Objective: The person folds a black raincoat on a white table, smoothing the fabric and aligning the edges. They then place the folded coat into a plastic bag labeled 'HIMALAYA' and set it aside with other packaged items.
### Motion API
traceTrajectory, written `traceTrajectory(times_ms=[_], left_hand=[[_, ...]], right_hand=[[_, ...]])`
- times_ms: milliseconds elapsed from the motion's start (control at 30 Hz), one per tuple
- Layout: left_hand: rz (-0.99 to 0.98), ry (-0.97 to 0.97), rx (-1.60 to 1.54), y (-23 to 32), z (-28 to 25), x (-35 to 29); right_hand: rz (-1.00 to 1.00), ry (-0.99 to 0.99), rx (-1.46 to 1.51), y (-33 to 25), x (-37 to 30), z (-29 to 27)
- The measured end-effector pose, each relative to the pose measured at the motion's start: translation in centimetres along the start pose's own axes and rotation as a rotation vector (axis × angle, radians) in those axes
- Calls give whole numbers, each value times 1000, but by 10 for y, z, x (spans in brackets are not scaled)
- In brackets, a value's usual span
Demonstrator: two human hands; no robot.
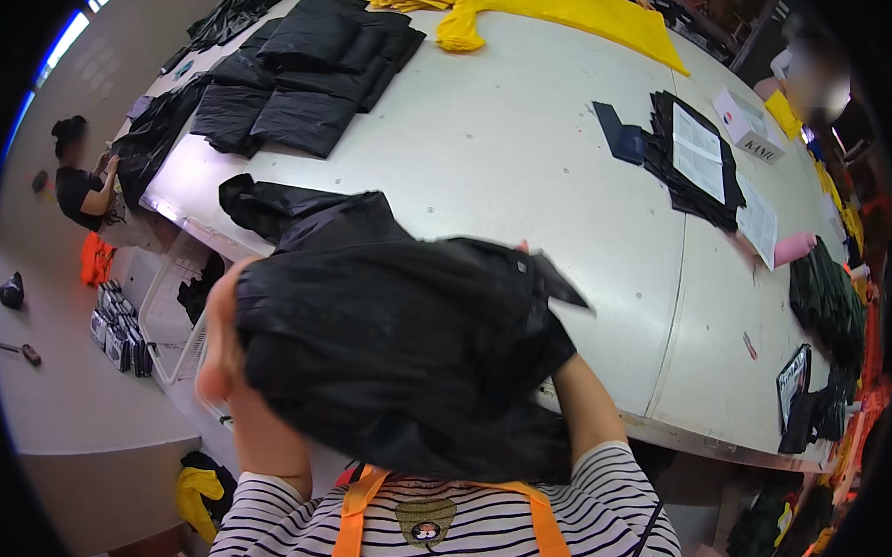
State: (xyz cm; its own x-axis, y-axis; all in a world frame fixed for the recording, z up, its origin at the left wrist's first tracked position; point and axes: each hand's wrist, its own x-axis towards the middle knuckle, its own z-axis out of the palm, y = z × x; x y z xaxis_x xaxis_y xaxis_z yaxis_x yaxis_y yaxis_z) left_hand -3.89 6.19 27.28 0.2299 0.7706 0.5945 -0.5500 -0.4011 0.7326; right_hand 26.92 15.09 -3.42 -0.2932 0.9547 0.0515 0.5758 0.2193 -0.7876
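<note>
Over near edge of counter (529,164), black garment (385,325) bunched between hands, supported from both sides likely because fabric is slack. Left hand (224,335) clasps left side; right hand (523,247) mostly fabric-hidden, grip cannot be told.

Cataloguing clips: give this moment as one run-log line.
left hand: holding left side of black cloth; right hand: mostly hidden by cloth; cloth: over near edge of table; beyond: black stack, yellow fabric
</note>
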Motion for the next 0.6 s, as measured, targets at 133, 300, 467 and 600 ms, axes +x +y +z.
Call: traceTrajectory(times_ms=[133,300,467,600], left_hand=[[32,454,340,31,64,14],[37,-9,1353,64,12,1],[-221,-124,1271,41,1,12],[-81,-227,1444,13,-2,10]], right_hand=[[90,2,82,-63,30,48],[145,50,215,-89,27,54],[380,265,197,-34,-99,-34],[673,509,151,-30,-260,-109]])
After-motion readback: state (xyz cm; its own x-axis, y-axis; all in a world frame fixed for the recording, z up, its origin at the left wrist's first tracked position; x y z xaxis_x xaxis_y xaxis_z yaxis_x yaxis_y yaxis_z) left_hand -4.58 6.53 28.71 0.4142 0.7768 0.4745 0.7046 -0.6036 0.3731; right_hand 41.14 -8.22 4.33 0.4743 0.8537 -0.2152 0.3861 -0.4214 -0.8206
